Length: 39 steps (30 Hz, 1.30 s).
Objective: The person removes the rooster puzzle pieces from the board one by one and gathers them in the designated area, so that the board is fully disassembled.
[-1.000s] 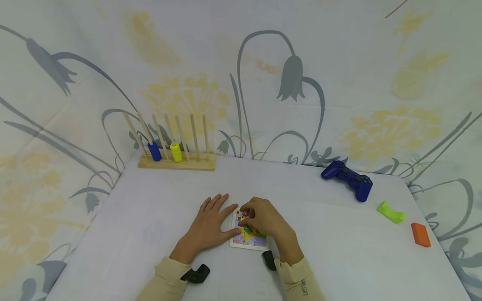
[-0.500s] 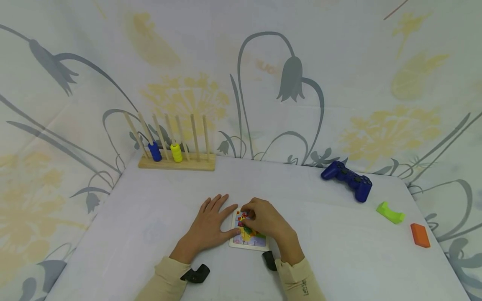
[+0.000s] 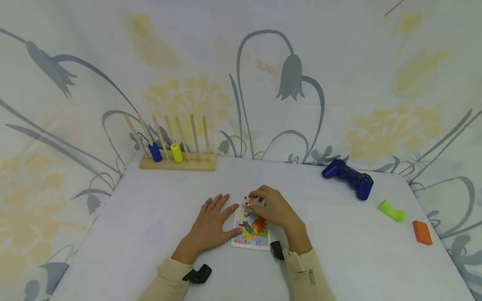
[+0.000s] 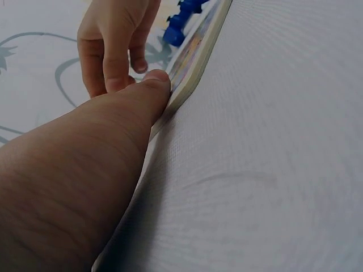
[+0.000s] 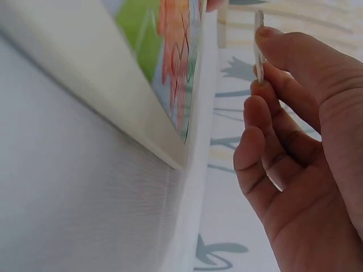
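Note:
A jigsaw puzzle in a pale frame (image 3: 250, 247) lies on the white table; its upper left shows bare backing. My left hand (image 3: 207, 229) lies flat with fingers spread at the puzzle's left side, its thumb (image 4: 154, 85) resting on the frame's edge. Just above the frame's top left, my right hand (image 3: 276, 209) pinches a small puzzle piece (image 3: 246, 202) between thumb and fingers. In the right wrist view that puzzle piece (image 5: 259, 51) appears edge-on, raised clear of the frame (image 5: 108, 85).
At the back left stands a wooden peg rack (image 3: 180, 165) with blue beads (image 3: 155, 152) and yellow beads (image 3: 176, 153). A dark blue game controller (image 3: 348, 179), a green curved block (image 3: 392, 210) and an orange block (image 3: 422, 233) lie to the right.
My right hand has lifted the puzzle piece out of the frame and moved it slightly away from me, uncovering the bare spot. My left hand has stayed in place.

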Tool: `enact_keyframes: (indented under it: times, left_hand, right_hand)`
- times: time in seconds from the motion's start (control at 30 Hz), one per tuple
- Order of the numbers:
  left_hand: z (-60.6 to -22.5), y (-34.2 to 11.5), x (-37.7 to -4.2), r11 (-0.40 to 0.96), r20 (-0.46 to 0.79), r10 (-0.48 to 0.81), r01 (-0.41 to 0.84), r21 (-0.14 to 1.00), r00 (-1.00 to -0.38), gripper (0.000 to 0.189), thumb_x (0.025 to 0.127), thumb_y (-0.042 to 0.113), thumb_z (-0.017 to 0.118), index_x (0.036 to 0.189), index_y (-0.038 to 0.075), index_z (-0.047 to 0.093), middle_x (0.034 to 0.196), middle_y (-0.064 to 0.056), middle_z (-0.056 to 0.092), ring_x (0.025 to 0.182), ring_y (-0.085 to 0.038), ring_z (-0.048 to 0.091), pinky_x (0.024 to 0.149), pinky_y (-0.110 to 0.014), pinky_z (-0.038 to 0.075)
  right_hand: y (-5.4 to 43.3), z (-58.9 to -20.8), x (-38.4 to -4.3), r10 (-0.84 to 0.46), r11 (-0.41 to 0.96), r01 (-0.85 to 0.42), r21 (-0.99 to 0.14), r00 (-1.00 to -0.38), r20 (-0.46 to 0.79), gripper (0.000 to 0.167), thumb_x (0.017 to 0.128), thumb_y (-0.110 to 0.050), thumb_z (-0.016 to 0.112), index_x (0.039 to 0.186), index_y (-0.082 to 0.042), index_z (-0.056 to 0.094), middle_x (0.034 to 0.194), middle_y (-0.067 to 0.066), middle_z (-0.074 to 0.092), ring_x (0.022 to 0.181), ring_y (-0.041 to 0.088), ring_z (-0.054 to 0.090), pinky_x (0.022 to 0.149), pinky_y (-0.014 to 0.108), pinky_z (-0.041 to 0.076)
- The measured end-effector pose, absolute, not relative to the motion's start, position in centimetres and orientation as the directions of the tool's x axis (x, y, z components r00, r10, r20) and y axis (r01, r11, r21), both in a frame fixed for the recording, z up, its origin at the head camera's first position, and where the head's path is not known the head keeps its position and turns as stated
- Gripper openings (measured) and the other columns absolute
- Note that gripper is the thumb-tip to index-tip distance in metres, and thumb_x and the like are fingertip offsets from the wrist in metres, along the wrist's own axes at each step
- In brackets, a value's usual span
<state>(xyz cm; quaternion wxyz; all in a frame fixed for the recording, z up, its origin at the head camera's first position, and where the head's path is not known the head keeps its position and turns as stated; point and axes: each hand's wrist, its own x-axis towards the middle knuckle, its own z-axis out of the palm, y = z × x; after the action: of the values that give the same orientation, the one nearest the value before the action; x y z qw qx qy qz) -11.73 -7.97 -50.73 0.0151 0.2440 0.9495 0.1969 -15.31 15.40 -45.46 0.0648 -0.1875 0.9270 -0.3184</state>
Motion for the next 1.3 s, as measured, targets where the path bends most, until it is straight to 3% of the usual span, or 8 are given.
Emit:
enact_keyframes:
  times: [0.57, 0.77, 1.3]
  left_hand:
    - [-50.4, -8.1, -11.8, 0.818, 0.055, 0.462, 0.449, 0.359, -0.885, 0.078, 0.089, 0.071, 0.061, 0.152, 0.027, 0.05, 0.167, -0.008, 0.032, 0.157, -0.032, 0.024, 0.126, -0.057, 0.02]
    - [-50.5, -8.0, -11.8, 0.814, 0.058, 0.462, 0.449, 0.37, -0.885, 0.077, 0.089, 0.07, 0.061, 0.152, 0.026, 0.05, 0.167, -0.009, 0.032, 0.156, -0.033, 0.025, 0.126, -0.058, 0.021]
    - [-50.4, -8.1, -11.7, 0.814, 0.058, 0.466, 0.454, 0.363, -0.883, 0.077, 0.09, 0.07, 0.061, 0.152, 0.026, 0.05, 0.167, -0.009, 0.033, 0.156, -0.033, 0.026, 0.125, -0.058, 0.021]
  right_hand:
    - [16.2, -46.6, -22.7, -0.386, 0.773, -0.28, -0.57, -0.92, -0.071, 0.03, 0.098, -0.023, 0.069, 0.125, -0.009, 0.071, 0.12, 0.008, 0.067, 0.105, 0.024, 0.061, 0.093, 0.042, 0.053]
    - [15.9, -47.5, -23.9, -0.358, 0.791, -0.255, -0.556, -0.93, -0.083, 0.031, 0.099, -0.022, 0.069, 0.127, -0.009, 0.07, 0.12, 0.007, 0.067, 0.11, 0.025, 0.061, 0.099, 0.042, 0.052]
    - [15.0, -48.3, -24.5, -0.28, 0.829, -0.194, -0.524, -0.956, -0.09, 0.033, 0.098, -0.025, 0.069, 0.129, -0.014, 0.071, 0.121, 0.006, 0.067, 0.107, 0.023, 0.061, 0.096, 0.044, 0.052]
